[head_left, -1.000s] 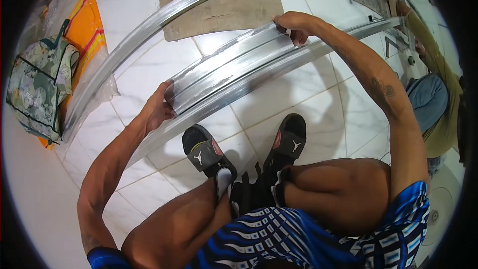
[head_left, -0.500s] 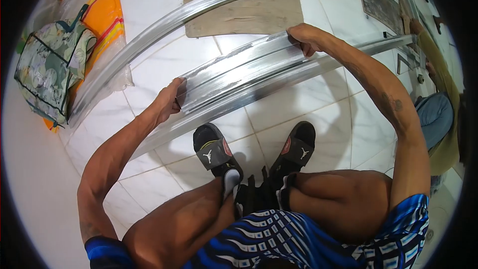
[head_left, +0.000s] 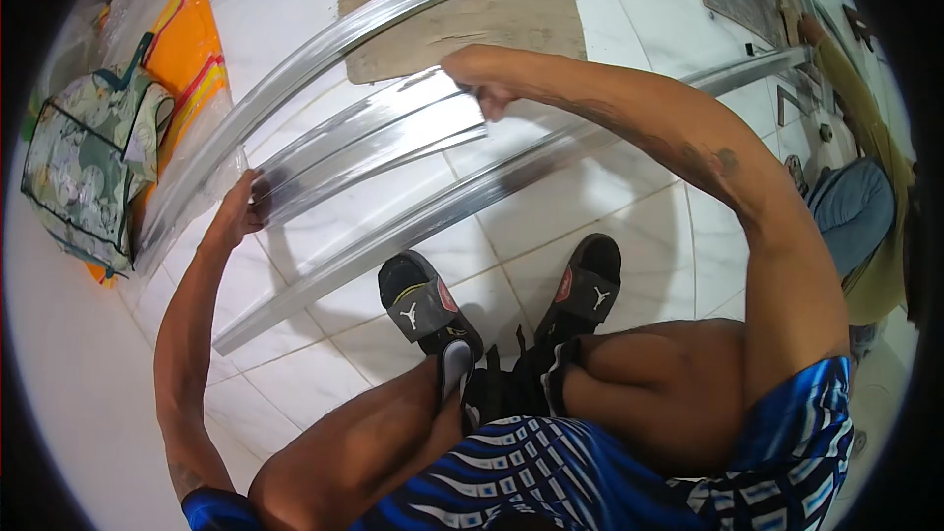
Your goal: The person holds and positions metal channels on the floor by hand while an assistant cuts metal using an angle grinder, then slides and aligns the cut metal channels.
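Observation:
A short, wide silver metal panel (head_left: 369,143) with lengthwise grooves is held between both hands. My left hand (head_left: 239,206) grips its left end, and my right hand (head_left: 482,84) is closed on its right end. Below the panel, a long straight metal profile (head_left: 433,211) runs diagonally across the floor, apart from the panel in this view. Beyond the panel lies another long metal profile (head_left: 324,44), which looks curved through the lens.
Flattened cardboard (head_left: 462,25) lies on the white tiles. At left are a patterned bag (head_left: 88,162) and orange plastic packaging (head_left: 187,49). A co-worker's jeans-clad leg (head_left: 854,206) is at right, near metal pieces. My sandalled feet (head_left: 418,305) are below the profile.
Both hands have carried the panel leftward, away from the straight profile it was lying along. More of that profile's left end shows now.

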Tool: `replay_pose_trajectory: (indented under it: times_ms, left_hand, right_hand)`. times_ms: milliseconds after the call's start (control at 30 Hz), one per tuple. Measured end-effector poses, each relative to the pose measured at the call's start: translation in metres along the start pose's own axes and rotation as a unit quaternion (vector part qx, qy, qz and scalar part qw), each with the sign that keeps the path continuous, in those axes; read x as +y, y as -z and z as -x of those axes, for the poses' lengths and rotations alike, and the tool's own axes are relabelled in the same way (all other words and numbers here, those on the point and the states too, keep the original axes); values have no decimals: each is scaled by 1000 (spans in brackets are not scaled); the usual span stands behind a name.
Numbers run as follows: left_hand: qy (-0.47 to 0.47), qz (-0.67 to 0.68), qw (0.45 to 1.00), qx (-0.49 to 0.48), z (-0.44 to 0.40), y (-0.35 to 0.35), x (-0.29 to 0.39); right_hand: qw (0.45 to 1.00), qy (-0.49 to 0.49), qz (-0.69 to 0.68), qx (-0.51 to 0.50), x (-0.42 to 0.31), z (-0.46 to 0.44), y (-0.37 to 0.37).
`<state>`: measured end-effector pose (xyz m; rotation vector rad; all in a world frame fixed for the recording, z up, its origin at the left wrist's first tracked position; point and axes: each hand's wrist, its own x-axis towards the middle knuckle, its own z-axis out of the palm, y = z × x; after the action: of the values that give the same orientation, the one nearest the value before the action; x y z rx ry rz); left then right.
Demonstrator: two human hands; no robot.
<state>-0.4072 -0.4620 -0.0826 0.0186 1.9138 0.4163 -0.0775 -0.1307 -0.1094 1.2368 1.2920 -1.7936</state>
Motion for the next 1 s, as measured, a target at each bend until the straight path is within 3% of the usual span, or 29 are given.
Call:
replay_pose_trajectory:
  times_ms: [200, 300, 367, 433, 500, 567, 633, 767, 900, 1000]
  left_hand:
    - [38, 7, 999, 32, -19, 44, -5]
    - [52, -77, 994, 60, -22, 49, -3]
    - [6, -367, 930, 36, -11, 39, 27]
    - [-81, -515, 848, 97, 19, 11, 55]
    - [-206, -529, 788, 240, 55, -44, 75]
    - [-449, -475, 728, 207, 64, -92, 87]
    - [-556, -485, 652, 172, 63, -140, 98]
    - [-518, -559, 626, 165, 42, -187, 100]
    - [-511, -573, 618, 166, 34, -193, 104]
    - [-500, -587, 616, 156, 35, -195, 102]
  right_hand:
    - [993, 42, 40, -104, -32, -25, -21]
    - [987, 61, 68, -135, -32, -28, -18]
    - [987, 73, 51, -131, -25, -20, -9]
    - [989, 89, 41, -108, -14, -7, -1]
    - [990, 111, 49, -69, -4, 5, 8]
    - [984, 150, 99, 0, 5, 18, 12]
    - [957, 198, 197, 77, 20, 34, 12]
    - [849, 295, 415, 143, 56, 67, -9]
    - [766, 328, 545, 91, 83, 90, -43]
    - [735, 337, 586, 51, 93, 96, -58]
